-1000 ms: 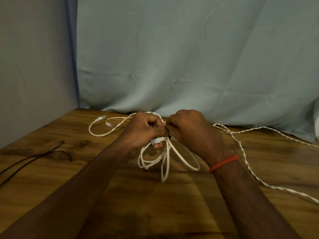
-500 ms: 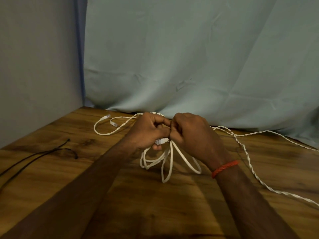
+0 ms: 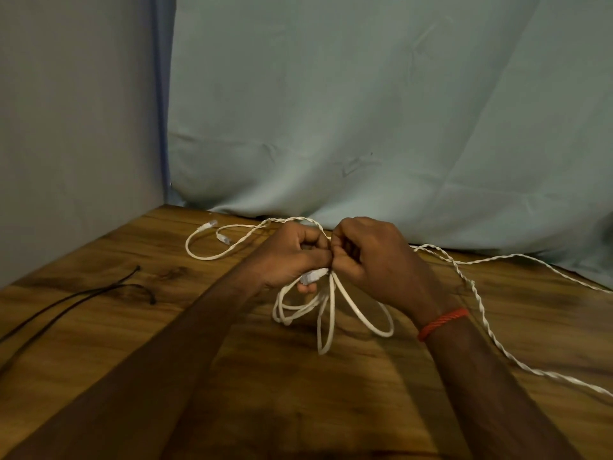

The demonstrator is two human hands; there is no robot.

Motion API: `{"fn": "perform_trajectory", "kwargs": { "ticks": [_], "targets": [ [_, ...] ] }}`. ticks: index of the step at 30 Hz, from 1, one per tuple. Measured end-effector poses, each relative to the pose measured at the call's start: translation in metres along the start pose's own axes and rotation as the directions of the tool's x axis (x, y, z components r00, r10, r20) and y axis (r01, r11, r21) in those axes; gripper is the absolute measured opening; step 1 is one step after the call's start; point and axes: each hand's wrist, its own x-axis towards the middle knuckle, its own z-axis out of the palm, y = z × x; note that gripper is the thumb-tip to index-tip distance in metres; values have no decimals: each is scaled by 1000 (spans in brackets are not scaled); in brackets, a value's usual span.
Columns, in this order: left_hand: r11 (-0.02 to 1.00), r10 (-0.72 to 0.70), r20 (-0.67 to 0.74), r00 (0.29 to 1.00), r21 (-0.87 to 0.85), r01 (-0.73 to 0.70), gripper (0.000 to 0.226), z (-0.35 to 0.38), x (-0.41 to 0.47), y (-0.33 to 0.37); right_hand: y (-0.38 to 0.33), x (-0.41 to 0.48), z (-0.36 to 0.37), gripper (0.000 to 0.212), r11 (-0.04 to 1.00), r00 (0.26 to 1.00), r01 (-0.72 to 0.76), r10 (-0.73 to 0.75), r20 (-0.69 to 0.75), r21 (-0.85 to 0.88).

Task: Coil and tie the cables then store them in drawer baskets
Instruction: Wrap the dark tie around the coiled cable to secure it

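Note:
A white flat cable (image 3: 326, 313) hangs in several loops over the wooden table (image 3: 265, 386), pinched at its top between both hands. My left hand (image 3: 292, 257) is closed around the bundle, and a white plug (image 3: 311, 277) sticks out under its fingers. My right hand (image 3: 374, 263), with a red thread on its wrist, grips the same bundle from the right, knuckles touching the left hand. What the fingertips hold inside the grip is hidden.
A white twisted cable (image 3: 477, 300) runs from behind the hands across the table's right side. Its other stretch ends in two plugs (image 3: 219, 232) at the back left. A thin black cable (image 3: 83, 293) lies at the left. A pale cloth backdrop (image 3: 365, 127) hangs behind.
The hands have stayed together on the bundle with only small finger movement. The view has shifted slightly, so everything sits a little further right in the frame.

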Motion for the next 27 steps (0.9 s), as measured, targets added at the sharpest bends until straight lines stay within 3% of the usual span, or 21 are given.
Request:
{"fn": "perform_trajectory", "kwargs": {
  "ticks": [4, 13, 17, 21, 27],
  "targets": [
    [997, -25, 6, 1000, -74, 25, 18, 0, 1, -4, 6, -1, 2, 9, 999, 1000, -10, 11, -11, 53],
    [917, -127, 158, 979, -358, 177, 7, -4, 4, -7, 6, 0, 7, 7, 994, 995, 55, -46, -91, 97],
    [840, -176, 247, 953, -466, 276, 11, -6, 4, -4, 4, 0, 5, 8, 990, 990, 82, -68, -123, 115],
    [683, -233, 305, 923, -625, 379, 20, -3, 1, 3, 4, 0, 5, 6, 991, 987, 98, -85, -136, 91],
    [719, -297, 325, 898, -543, 434, 38, -4, 2, 1, 5, -1, 5, 7, 993, 989, 82, -71, -132, 85]
  ]
}}
